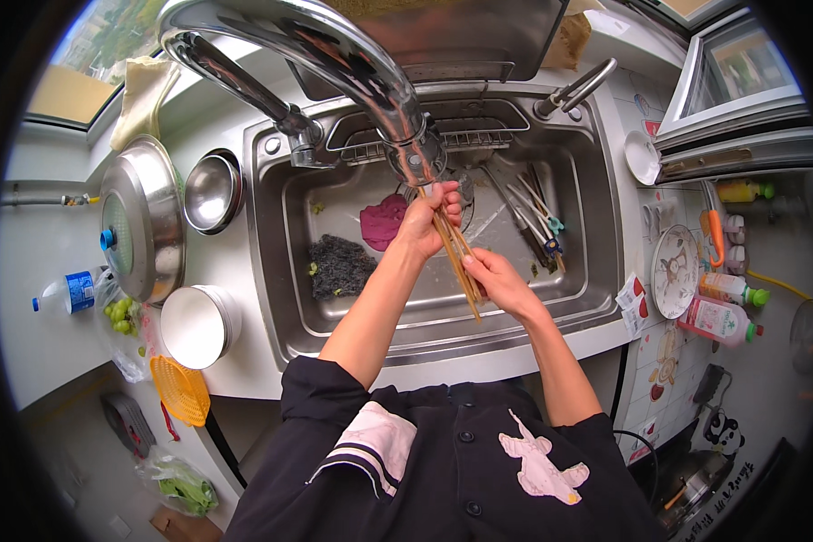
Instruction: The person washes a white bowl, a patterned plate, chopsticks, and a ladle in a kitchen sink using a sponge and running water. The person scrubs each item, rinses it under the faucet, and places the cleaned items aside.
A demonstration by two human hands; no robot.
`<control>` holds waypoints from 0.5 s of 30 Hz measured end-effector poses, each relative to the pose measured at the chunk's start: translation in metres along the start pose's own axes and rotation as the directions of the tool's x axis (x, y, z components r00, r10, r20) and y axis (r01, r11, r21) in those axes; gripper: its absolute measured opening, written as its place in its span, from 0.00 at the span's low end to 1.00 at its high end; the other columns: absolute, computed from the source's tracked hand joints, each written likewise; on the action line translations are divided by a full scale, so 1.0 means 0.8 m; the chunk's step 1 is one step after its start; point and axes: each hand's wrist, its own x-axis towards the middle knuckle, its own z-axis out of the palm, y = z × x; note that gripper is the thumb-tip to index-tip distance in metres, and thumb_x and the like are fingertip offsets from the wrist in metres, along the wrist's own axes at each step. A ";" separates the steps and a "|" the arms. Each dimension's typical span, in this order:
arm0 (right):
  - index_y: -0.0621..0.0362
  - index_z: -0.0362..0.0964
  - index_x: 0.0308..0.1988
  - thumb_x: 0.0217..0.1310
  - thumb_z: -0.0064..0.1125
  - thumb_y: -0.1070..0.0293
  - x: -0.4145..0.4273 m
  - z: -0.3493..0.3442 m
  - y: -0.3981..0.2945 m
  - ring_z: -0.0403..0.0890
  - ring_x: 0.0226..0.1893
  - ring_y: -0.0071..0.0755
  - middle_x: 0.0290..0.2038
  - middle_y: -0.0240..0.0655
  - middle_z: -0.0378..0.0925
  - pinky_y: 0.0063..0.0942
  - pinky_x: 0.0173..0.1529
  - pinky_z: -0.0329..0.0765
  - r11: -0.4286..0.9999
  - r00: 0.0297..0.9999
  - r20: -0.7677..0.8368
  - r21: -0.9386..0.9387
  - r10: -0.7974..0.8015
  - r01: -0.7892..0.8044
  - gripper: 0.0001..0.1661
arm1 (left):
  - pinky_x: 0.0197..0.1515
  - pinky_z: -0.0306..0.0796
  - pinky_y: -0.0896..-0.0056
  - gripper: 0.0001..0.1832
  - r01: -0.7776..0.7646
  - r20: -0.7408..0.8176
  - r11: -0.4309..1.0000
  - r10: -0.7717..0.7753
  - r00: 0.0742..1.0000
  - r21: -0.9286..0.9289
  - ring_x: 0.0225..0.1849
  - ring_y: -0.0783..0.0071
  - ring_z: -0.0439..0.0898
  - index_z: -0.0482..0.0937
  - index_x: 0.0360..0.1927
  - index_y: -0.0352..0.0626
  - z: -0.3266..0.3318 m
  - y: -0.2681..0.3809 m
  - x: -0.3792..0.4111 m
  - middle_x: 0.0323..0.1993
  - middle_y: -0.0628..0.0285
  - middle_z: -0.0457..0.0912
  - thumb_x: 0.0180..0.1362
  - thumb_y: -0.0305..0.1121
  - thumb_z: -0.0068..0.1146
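My left hand [433, 215] is closed around the upper part of a bundle of wooden chopsticks [462, 264], right under the head of the chrome faucet [413, 146]. Lower down, my right hand [498, 279] grips the same bundle between thumb and fingers. Beneath them is a stainless steel sink [433, 298]. A magenta cloth [381, 222] and a dark mesh cloth [341, 266] lie in its left part. On the right of the basin rest more chopsticks and utensils [532, 220], some with small figures at their ends.
Left of the sink stand metal bowls [210, 193], a large lidded pan [146, 217], stacked white bowls [193, 326] and a yellow plastic basket [179, 391]. A wire rack [474, 140] spans the sink's back. At right are a decorated plate [674, 271], bottles [718, 320] and an open window [738, 81].
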 end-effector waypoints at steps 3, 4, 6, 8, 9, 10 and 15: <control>0.59 0.67 0.43 0.66 0.37 0.45 -0.027 -0.003 0.014 0.70 0.33 0.22 0.32 0.30 0.70 0.22 0.38 0.68 0.948 0.979 -0.187 0.319 0.086 -0.022 0.27 | 0.23 0.61 0.81 0.13 -0.077 0.010 0.995 0.078 0.997 -0.063 0.21 0.79 0.63 0.66 0.37 0.43 0.003 -0.003 0.021 0.23 0.68 0.65 0.63 0.43 0.43; 0.59 0.67 0.44 0.66 0.37 0.45 -0.037 0.001 0.018 0.71 0.36 0.24 0.34 0.32 0.70 0.24 0.41 0.69 0.856 0.942 -0.299 0.516 0.151 0.027 0.28 | 0.22 0.58 0.82 0.14 -0.119 -0.033 0.991 0.117 0.993 -0.054 0.19 0.81 0.60 0.66 0.34 0.44 0.014 -0.003 0.022 0.21 0.70 0.62 0.63 0.44 0.44; 0.59 0.67 0.45 0.65 0.37 0.45 -0.045 0.002 0.027 0.72 0.38 0.30 0.38 0.36 0.70 0.31 0.44 0.72 0.671 0.832 -0.469 0.722 0.296 0.168 0.28 | 0.20 0.54 0.82 0.16 -0.184 -0.091 0.983 0.185 0.979 0.021 0.18 0.82 0.57 0.65 0.28 0.48 0.035 -0.005 0.020 0.19 0.71 0.60 0.60 0.48 0.46; 0.60 0.67 0.43 0.65 0.39 0.46 -0.030 0.007 0.035 0.72 0.37 0.31 0.36 0.36 0.70 0.31 0.44 0.72 0.572 0.794 -0.498 0.784 0.348 0.241 0.27 | 0.21 0.55 0.82 0.17 -0.203 -0.101 0.978 0.207 0.973 0.047 0.18 0.82 0.57 0.64 0.27 0.48 0.042 -0.018 0.018 0.19 0.71 0.59 0.60 0.49 0.46; 0.60 0.67 0.43 0.65 0.40 0.46 -0.019 0.012 0.036 0.72 0.37 0.31 0.36 0.36 0.70 0.32 0.44 0.72 0.517 0.772 -0.511 0.808 0.378 0.282 0.26 | 0.21 0.55 0.82 0.17 -0.208 -0.106 0.976 0.213 0.971 0.062 0.18 0.82 0.58 0.64 0.27 0.48 0.045 -0.027 0.015 0.19 0.71 0.59 0.60 0.50 0.46; 0.60 0.66 0.41 0.65 0.41 0.49 -0.005 0.017 0.032 0.72 0.36 0.32 0.34 0.36 0.70 0.32 0.44 0.72 0.476 0.782 -0.505 0.823 0.366 0.310 0.24 | 0.22 0.56 0.81 0.18 -0.170 -0.148 0.982 0.181 0.972 0.088 0.19 0.82 0.58 0.63 0.26 0.48 0.050 -0.042 0.013 0.19 0.71 0.59 0.61 0.51 0.44; 0.59 0.70 0.36 0.64 0.45 0.53 0.008 0.028 0.017 0.73 0.33 0.27 0.32 0.33 0.73 0.27 0.39 0.71 0.636 0.874 -0.440 0.739 0.207 0.222 0.19 | 0.14 0.50 0.83 0.18 -0.096 -0.181 0.994 0.086 0.980 -0.047 0.13 0.84 0.53 0.64 0.26 0.46 0.029 -0.029 -0.002 0.14 0.73 0.56 0.62 0.49 0.42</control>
